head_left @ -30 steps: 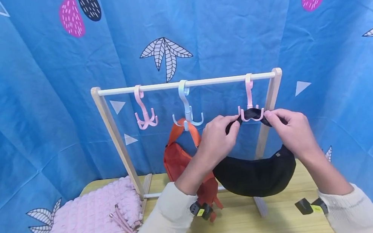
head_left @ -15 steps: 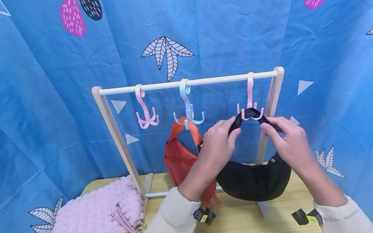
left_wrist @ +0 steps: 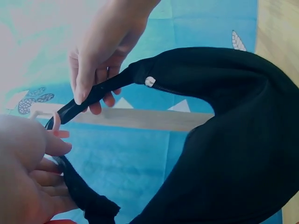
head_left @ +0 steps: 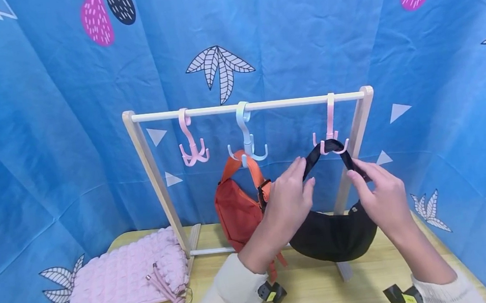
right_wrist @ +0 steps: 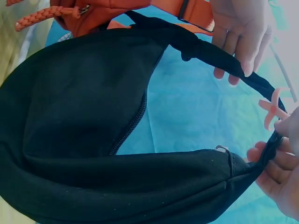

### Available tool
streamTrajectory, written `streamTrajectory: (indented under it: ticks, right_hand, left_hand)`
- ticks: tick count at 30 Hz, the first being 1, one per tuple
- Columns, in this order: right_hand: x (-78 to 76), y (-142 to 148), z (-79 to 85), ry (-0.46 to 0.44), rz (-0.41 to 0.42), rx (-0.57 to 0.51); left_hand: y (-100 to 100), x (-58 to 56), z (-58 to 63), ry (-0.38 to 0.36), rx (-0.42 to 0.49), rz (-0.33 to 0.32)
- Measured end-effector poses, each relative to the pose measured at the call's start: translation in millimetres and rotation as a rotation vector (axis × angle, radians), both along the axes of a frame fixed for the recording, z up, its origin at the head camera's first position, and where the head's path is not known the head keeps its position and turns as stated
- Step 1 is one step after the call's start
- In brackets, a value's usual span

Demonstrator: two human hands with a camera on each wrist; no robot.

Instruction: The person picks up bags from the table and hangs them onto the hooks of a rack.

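A black waist bag (head_left: 334,236) hangs by its strap (head_left: 331,145) from the right-hand pink hook (head_left: 330,117). Left of the strap, my left hand (head_left: 287,201) has its thumb spread from fairly straight fingers, the strap running between them. My right hand (head_left: 383,193) pinches the strap's other side, thumb in front and fingers behind, as the left wrist view shows. In the right wrist view the bag's body (right_wrist: 84,93) sags in a curve below both hands. An orange-red waist bag (head_left: 235,211) hangs from the blue hook (head_left: 245,131), partly hidden by my left hand and forearm.
A white rail (head_left: 287,103) on a wooden frame (head_left: 154,180) carries the hooks. Another pink hook (head_left: 190,142) hangs at its left with no bag. A pink quilted bag (head_left: 127,279) lies on the wooden table (head_left: 316,297) at left. Blue patterned cloth (head_left: 302,41) stands behind.
Both hands have slid a little down the strap away from the hook, and the left thumb and fingers have spread apart. The strap loop stands taller on the hook.
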State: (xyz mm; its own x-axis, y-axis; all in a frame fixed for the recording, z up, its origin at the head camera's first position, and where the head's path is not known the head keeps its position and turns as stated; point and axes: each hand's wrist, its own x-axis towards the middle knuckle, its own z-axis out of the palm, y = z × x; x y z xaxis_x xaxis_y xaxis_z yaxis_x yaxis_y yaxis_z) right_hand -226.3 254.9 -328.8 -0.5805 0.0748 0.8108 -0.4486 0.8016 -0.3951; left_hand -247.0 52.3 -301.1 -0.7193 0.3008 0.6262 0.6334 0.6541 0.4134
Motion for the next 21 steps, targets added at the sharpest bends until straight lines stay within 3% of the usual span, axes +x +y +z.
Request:
streamTrajectory:
  ticks: [8,21]
  right_hand:
    - [6.3,1.8,-5.3,-0.017,-0.006,0.009]
    - [13.9,2.7,-9.0,-0.021,0.003,-0.005]
  left_hand:
    - [-0.9,6.8,-12.3,0.04,-0.017,0.041]
    - [-5.7,17.0,-26.7,0.052,0.015,-0.039]
